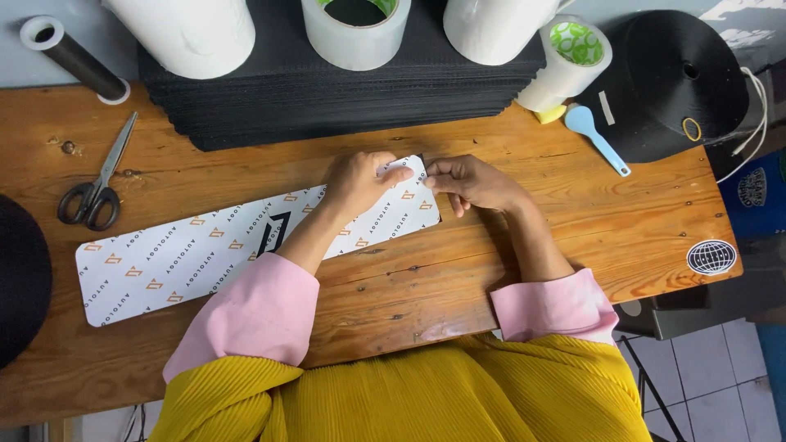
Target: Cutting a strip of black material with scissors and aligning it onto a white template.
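Observation:
A long white printed cardboard sleeve (pixel 176 260) with small orange marks lies slanted across the wooden table (pixel 524 245). My left hand (pixel 360 180) presses down on its right end, index finger stretched along the top edge. My right hand (pixel 471 182) pinches the sleeve's upper right corner, where a sliver of something black shows. Both forearms wear pink cuffs over yellow fabric.
Black-handled scissors (pixel 97 184) lie at the left. A stack of black sheets (pixel 327 98) sits at the back, with white rolls and clear tape rolls (pixel 354 31) on it. A blue spoon (pixel 596 135) and a black webbing spool (pixel 671 82) are at the right.

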